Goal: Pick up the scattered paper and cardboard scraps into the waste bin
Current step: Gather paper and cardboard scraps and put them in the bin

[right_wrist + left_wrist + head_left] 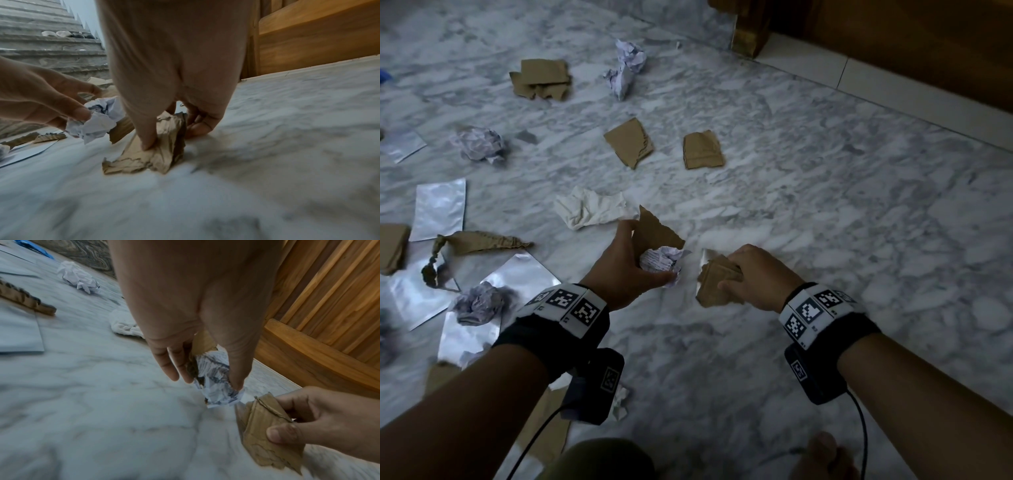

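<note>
My left hand (633,270) grips a crumpled printed paper ball (661,261) together with a torn brown cardboard piece (654,230), just above the marble floor. In the left wrist view the paper ball (213,379) sits pinched between fingers and thumb. My right hand (743,277) pinches a stack of brown cardboard scraps (714,286) with a silvery sheet edge behind them; in the right wrist view those cardboard scraps (156,151) touch the floor. More scraps lie ahead: two cardboard squares (630,141) (702,150) and a white crumpled paper (592,210). No waste bin is in view.
Crumpled paper balls (479,142) (626,66), a cardboard pile (541,78), silver foil sheets (440,209) and a twisted brown strip (479,241) litter the left floor. Wooden furniture (893,41) stands at the back right. Stone stairs (51,48) rise behind.
</note>
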